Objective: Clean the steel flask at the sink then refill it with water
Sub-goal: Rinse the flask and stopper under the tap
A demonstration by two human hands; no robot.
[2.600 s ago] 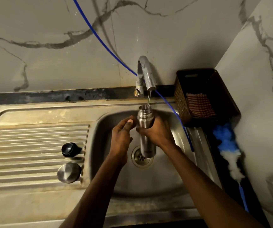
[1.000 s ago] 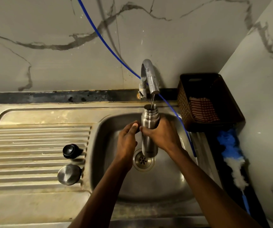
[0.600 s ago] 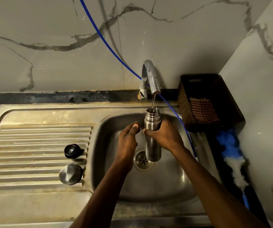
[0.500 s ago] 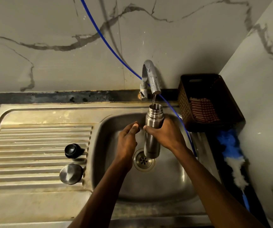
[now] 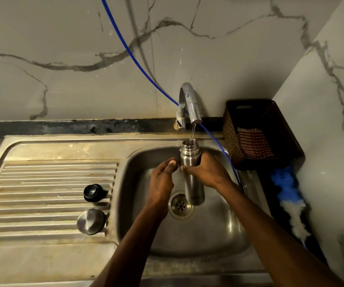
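we hold the steel flask (image 5: 191, 175) above the sink (image 5: 208, 235) basin, mouth at twelve o'clock under the tap (image 5: 189, 104); our right hand (image 5: 208, 172) is clamped round its middle, our left hand (image 5: 162, 179) beside it at nine o'clock, fingers loose, gripping nothing. its long axis runs near upright. the thin stream could miss the narrow mouth if we tilt, or the wet steel could slip
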